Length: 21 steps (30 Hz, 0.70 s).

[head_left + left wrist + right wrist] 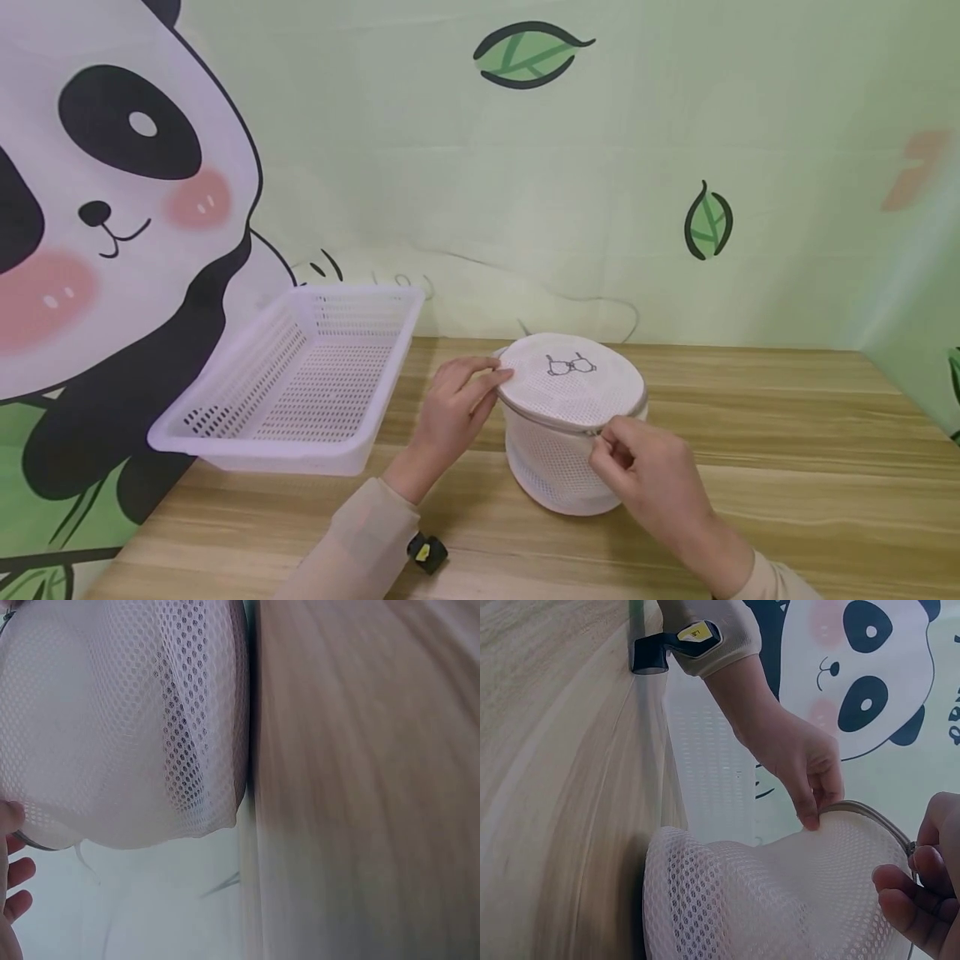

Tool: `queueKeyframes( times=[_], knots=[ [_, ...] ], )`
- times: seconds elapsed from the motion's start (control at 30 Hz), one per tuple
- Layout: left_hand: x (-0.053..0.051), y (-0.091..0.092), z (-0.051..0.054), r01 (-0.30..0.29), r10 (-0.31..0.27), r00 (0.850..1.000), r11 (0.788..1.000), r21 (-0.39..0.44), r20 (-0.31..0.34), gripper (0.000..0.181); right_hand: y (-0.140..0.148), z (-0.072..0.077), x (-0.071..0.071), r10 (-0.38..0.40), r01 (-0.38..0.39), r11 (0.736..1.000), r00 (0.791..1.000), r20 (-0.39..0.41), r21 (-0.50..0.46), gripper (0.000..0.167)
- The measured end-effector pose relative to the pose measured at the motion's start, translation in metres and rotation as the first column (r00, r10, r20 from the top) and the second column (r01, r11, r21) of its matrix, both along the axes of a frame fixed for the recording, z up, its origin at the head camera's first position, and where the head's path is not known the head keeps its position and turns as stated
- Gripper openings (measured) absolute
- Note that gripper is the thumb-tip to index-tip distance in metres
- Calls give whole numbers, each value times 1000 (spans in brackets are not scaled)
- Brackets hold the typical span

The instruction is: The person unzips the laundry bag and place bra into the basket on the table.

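A white mesh laundry bag (555, 467), round and upright, stands on the table with its lid (573, 392) on top; the lid bears a small dark line drawing. A zipper (870, 814) runs round the lid's edge. My left hand (453, 408) pinches the rim at the left side, thumb and fingertips on the edge, which the right wrist view also shows. At the front right of the rim, my right hand (660, 483) pinches the zipper pull (910, 848) between thumb and curled forefinger. The bag's inside is hidden; its mesh wall fills much of the left wrist view.
To the left, a white plastic basket (247, 454) with slotted walls stands on the wooden table (787, 433). Behind the table hangs a pale green backdrop (390, 150) with a panda and leaves. A black strap device (428, 553) is at the left sleeve.
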<state>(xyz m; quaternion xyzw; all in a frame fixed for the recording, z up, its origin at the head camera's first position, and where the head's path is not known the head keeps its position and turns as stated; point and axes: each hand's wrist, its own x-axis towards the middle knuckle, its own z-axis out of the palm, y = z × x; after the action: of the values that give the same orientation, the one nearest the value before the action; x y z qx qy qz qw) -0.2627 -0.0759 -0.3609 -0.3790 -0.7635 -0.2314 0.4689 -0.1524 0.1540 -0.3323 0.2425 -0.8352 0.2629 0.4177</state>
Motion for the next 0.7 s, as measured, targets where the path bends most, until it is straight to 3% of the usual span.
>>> queueKeyframes(
  times=[0.4,0.7],
  knots=[
    [1,1,1,-7,8,999,1000,-27,44,29,-2,-3,1,24,-23,1000,999,-29,8,23],
    [3,1,1,-46,57,992,994,-101,111,42,-2,-4,1,7,-7,1000,1000,-8,-3,23]
  ],
)
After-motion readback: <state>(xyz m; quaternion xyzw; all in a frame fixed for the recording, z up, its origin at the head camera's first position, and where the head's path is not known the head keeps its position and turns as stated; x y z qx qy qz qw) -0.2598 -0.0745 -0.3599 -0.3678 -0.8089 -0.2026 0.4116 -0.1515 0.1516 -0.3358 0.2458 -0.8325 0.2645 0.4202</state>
